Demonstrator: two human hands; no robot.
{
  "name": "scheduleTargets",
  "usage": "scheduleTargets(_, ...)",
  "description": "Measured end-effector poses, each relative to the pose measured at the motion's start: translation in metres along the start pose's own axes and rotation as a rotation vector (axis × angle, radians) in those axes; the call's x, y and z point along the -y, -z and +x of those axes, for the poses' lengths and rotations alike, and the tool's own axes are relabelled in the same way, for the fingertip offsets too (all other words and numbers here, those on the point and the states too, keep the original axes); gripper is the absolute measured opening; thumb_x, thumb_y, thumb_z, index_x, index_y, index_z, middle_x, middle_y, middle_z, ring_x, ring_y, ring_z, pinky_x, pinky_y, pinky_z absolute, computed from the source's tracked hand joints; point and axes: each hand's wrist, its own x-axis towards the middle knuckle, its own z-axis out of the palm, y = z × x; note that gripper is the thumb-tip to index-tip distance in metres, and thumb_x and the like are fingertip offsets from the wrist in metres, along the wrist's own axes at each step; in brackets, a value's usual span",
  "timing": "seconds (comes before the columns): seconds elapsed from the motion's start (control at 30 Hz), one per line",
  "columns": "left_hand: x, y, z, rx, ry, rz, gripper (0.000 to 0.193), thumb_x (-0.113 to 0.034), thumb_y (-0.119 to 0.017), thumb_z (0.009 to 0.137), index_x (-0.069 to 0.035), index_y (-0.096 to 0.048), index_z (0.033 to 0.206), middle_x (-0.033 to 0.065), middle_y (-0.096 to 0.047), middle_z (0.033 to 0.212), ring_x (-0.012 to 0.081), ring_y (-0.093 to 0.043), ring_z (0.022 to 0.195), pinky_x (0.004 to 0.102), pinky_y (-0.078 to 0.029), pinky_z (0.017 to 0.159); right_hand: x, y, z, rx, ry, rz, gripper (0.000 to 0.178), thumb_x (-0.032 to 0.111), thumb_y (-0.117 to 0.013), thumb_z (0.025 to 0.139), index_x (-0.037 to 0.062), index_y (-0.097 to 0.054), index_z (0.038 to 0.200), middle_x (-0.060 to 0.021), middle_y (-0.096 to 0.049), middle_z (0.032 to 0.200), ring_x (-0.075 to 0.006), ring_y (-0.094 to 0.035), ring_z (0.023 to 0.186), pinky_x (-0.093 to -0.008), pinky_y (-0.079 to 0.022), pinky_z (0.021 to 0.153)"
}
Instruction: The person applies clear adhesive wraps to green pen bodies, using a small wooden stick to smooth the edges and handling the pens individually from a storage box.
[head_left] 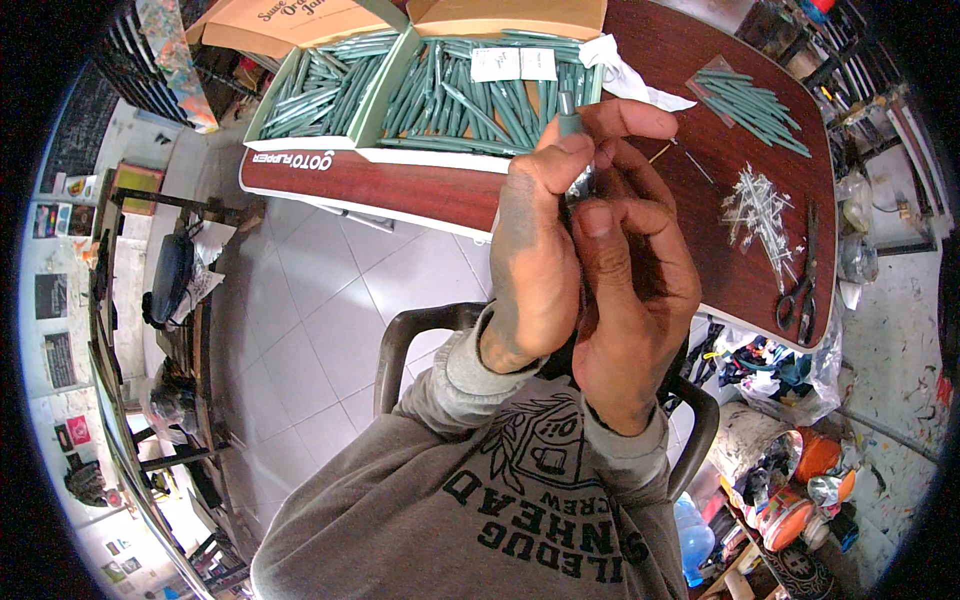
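In front of my chest, above the near edge of the table, both hands are together around a green pen (569,124). Its silvery end points up between my fingertips. The thumb and fingers of my left hand (532,235) are closed on the pen. My right hand (640,250) curls around its lower part, with the thumb up and the index finger bent over near the top. Something shiny shows between the palms, too hidden to make out. Behind the hands, a green box (372,148) with two compartments holds many green pens (460,105).
The dark red table (740,40) carries a bag of green pens (752,110), crumpled white paper (630,78), a heap of white pen refills (765,220) and black scissors (797,300). A chair (425,325) surrounds me. Clutter and a blue bottle (693,540) stand at right, shelving (150,330) at left.
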Motion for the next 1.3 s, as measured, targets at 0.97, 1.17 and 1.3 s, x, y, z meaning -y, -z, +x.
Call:
scheduleTargets(0.97,-0.018,-0.011,-0.011,0.018,-0.098,0.086,0.048,-0.032,-0.029,0.097,0.003,-0.057,0.113,0.0096,-0.057,0.11,0.0137,-0.049,0.096,0.0246,-0.046,0.082,0.007,-0.003,-0.003,0.054,0.066,0.021,0.012,0.005,-0.06,0.097,-0.0031,-0.057,0.088,-0.023,-0.051,0.139,-0.026,-0.055,0.127,-0.0351,-0.041,0.104)
scheduleTargets(1.17,-0.011,-0.011,-0.012,0.012,-0.238,0.115,0.048,-0.033,-0.03,0.096,0.002,-0.059,0.111,0.0088,-0.057,0.11,0.0144,-0.047,0.098,0.0259,-0.042,0.087,0.004,-0.002,-0.003,0.009,0.068,0.015,0.013,-0.005,-0.071,0.083,0.002,-0.06,0.083,-0.0155,-0.054,0.13,-0.0225,-0.058,0.116,-0.036,-0.045,0.1)
scheduleTargets(1.3,-0.013,-0.013,-0.013,0.012,-0.23,0.109,0.048,-0.033,-0.03,0.096,0.002,-0.059,0.111,0.0091,-0.058,0.11,0.0145,-0.048,0.098,0.0256,-0.042,0.087,0.004,-0.001,-0.003,0.023,0.088,-0.028,0.014,-0.005,-0.071,0.084,0.002,-0.059,0.083,-0.015,-0.054,0.131,-0.0235,-0.058,0.117,-0.0368,-0.045,0.101)
